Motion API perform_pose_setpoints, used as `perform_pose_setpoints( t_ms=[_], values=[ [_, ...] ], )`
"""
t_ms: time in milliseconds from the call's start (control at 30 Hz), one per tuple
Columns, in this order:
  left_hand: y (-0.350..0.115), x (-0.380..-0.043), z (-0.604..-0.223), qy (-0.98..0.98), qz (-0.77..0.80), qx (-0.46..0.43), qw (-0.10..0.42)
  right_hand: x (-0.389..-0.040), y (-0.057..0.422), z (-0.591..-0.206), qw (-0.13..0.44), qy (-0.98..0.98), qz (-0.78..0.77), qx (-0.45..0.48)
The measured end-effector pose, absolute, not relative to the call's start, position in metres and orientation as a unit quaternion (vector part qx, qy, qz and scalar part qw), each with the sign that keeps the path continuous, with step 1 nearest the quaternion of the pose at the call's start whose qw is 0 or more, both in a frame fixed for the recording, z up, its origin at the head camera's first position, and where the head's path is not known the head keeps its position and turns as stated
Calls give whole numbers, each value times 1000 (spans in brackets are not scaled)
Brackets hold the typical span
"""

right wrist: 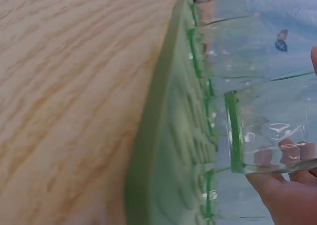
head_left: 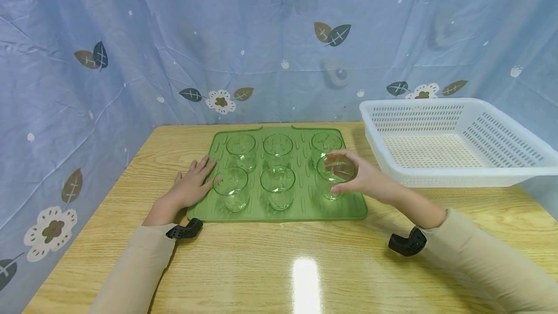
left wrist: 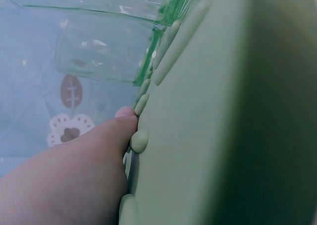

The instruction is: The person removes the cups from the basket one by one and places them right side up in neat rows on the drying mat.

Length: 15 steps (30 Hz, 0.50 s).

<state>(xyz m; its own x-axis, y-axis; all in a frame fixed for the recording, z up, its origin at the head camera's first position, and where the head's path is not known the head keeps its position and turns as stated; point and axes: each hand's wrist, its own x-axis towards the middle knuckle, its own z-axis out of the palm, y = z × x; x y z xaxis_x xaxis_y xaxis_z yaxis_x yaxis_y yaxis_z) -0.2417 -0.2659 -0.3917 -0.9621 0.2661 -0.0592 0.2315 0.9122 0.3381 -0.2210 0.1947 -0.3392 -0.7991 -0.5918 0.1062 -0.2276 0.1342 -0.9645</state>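
Observation:
A ribbed green mat (head_left: 301, 210) lies on the wooden table with several clear glasses standing on it in two rows. My right hand (head_left: 368, 178) grips one glass (head_left: 324, 185) near the mat's right front corner, thumb on the near side and fingers round the far side. In the right wrist view that glass (right wrist: 270, 131) has its thick base a little off the mat. Flat on the mat's left edge rests my left hand (head_left: 189, 189), fingers spread, beside the front left glass (head_left: 235, 197). The front middle glass (head_left: 279, 195) and back right glass (head_left: 322, 142) stand nearby.
A white perforated plastic basket (head_left: 388, 173) stands at the right, just beyond the mat. Behind the table hangs a blue patterned cloth (head_left: 279, 96). The bare wooden tabletop (head_left: 235, 265) extends in front of the mat.

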Motion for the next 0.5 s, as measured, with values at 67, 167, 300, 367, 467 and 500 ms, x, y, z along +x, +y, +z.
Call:
perform_pose_setpoints(
  t_ms=[67,167,300,367,467,500],
  values=[
    [-266,-242,-392,977,164,128,52,-223,194,-343,161,737,-594,-279],
    [-266,-242,-392,977,163,128,52,-224,195,-347,174,738,-589,-279],
    [-266,-243,-393,977,162,127,52,-227,196,-353,194,733,-589,-280],
    [-266,-243,-394,977,162,127,52,-229,198,-355,200,731,-589,-280],
    [-267,-243,-393,977,162,127,51,-231,200,-357,204,734,-583,-281],
    [-267,-243,-393,977,161,127,51,-232,200,-358,206,734,-582,-281]
  ],
)
